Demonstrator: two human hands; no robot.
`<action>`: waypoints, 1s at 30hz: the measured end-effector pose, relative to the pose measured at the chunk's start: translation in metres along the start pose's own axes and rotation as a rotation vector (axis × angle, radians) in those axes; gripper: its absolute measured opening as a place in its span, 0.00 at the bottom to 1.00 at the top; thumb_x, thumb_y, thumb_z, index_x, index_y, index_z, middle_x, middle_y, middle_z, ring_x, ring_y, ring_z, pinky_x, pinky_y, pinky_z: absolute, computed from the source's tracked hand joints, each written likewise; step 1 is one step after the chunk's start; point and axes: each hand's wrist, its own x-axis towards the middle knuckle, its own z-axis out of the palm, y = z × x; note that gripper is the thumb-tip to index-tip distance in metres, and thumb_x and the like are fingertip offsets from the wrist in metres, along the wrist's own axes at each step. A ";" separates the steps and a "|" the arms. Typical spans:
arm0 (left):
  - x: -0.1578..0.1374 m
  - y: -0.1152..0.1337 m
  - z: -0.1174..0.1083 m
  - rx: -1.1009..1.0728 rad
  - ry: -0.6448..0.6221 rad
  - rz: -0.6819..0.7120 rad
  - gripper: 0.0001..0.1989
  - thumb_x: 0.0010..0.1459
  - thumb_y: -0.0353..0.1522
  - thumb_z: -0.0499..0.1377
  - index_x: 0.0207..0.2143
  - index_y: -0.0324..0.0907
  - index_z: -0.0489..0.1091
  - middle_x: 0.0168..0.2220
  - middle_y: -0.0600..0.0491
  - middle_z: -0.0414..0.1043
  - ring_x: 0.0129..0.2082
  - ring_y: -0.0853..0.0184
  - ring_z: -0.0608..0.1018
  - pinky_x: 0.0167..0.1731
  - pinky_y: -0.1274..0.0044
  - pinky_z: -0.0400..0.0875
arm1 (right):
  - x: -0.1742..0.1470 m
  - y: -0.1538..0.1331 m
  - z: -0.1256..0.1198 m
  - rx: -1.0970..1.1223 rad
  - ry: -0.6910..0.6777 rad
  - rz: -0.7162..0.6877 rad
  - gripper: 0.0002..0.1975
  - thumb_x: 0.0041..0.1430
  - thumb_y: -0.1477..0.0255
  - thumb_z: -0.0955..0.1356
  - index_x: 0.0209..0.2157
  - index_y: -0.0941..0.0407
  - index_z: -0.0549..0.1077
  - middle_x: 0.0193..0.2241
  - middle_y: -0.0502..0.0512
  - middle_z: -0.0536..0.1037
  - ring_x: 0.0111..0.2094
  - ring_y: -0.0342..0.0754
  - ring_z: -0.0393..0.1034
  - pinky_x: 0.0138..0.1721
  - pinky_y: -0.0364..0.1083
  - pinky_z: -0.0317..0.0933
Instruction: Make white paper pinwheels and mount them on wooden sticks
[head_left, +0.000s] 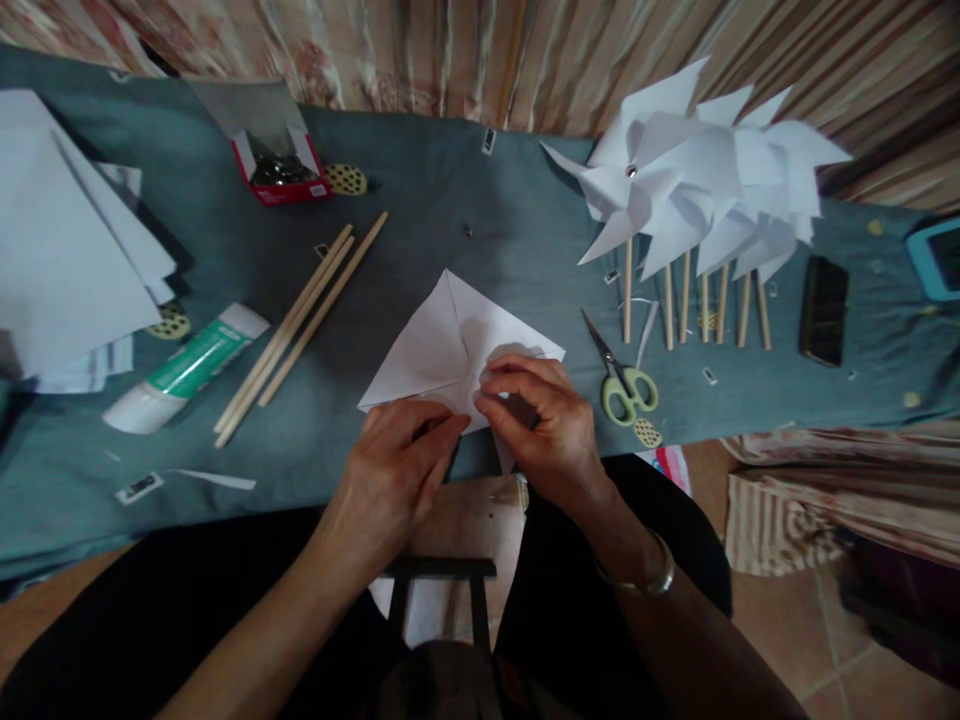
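A white square of paper (427, 335), slit from its corners toward the middle, lies at the front of the cloth-covered table. My left hand (401, 450) pinches its near left part, thumb and fingers pressed together. On the right side, my right hand (536, 410) has thumb and fingertips closed on a paper flap close to the centre. Fingers hide the near corner and part of the centre. Just right of this hand rest scissors (628, 388) with green handles. A small dark pin-like piece (469, 231) sits beyond the paper.
Finished paper pinwheels (697, 180) on sticks lie at the right, beside a phone (824, 310). To the left are loose wooden sticks (300, 325), a glue tube (187, 368), a paper stack (60, 240) and an open red box (279, 165) of metal pieces.
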 end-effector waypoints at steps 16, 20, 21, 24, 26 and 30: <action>0.002 0.001 0.000 0.026 -0.026 -0.037 0.09 0.64 0.28 0.55 0.43 0.43 0.73 0.38 0.51 0.75 0.38 0.65 0.77 0.39 0.71 0.72 | -0.002 0.001 0.000 -0.056 -0.006 -0.072 0.07 0.63 0.75 0.66 0.36 0.53 0.77 0.44 0.55 0.78 0.47 0.50 0.72 0.51 0.56 0.66; 0.003 0.001 -0.001 0.019 -0.031 -0.039 0.09 0.64 0.28 0.55 0.43 0.41 0.73 0.38 0.50 0.75 0.38 0.64 0.77 0.39 0.71 0.72 | -0.003 0.001 0.001 -0.079 -0.021 -0.099 0.08 0.63 0.75 0.66 0.39 0.53 0.77 0.46 0.57 0.77 0.48 0.51 0.70 0.50 0.56 0.68; 0.003 0.001 -0.001 0.019 -0.031 -0.037 0.09 0.64 0.28 0.55 0.43 0.41 0.73 0.38 0.50 0.75 0.38 0.64 0.77 0.38 0.71 0.72 | -0.003 0.001 0.001 -0.080 -0.022 -0.105 0.09 0.63 0.76 0.65 0.40 0.54 0.78 0.46 0.58 0.77 0.48 0.51 0.70 0.50 0.56 0.68; 0.003 0.001 -0.001 0.016 -0.040 -0.037 0.09 0.64 0.28 0.55 0.43 0.42 0.73 0.38 0.50 0.75 0.38 0.65 0.77 0.38 0.71 0.72 | -0.004 0.000 0.002 -0.097 -0.019 -0.127 0.11 0.63 0.77 0.64 0.42 0.53 0.77 0.48 0.59 0.76 0.50 0.53 0.69 0.51 0.57 0.69; 0.003 0.001 -0.001 0.015 -0.042 -0.039 0.09 0.64 0.28 0.55 0.43 0.43 0.73 0.39 0.50 0.75 0.39 0.65 0.77 0.39 0.70 0.72 | -0.005 0.001 0.002 -0.116 -0.028 -0.145 0.13 0.63 0.78 0.63 0.44 0.52 0.77 0.50 0.58 0.75 0.52 0.54 0.68 0.52 0.59 0.68; 0.003 0.001 -0.001 0.008 -0.037 -0.044 0.09 0.64 0.28 0.55 0.43 0.42 0.73 0.38 0.50 0.75 0.38 0.65 0.77 0.39 0.70 0.72 | -0.007 0.004 0.004 -0.126 -0.042 -0.161 0.16 0.63 0.80 0.62 0.47 0.51 0.76 0.54 0.58 0.72 0.55 0.56 0.65 0.55 0.62 0.65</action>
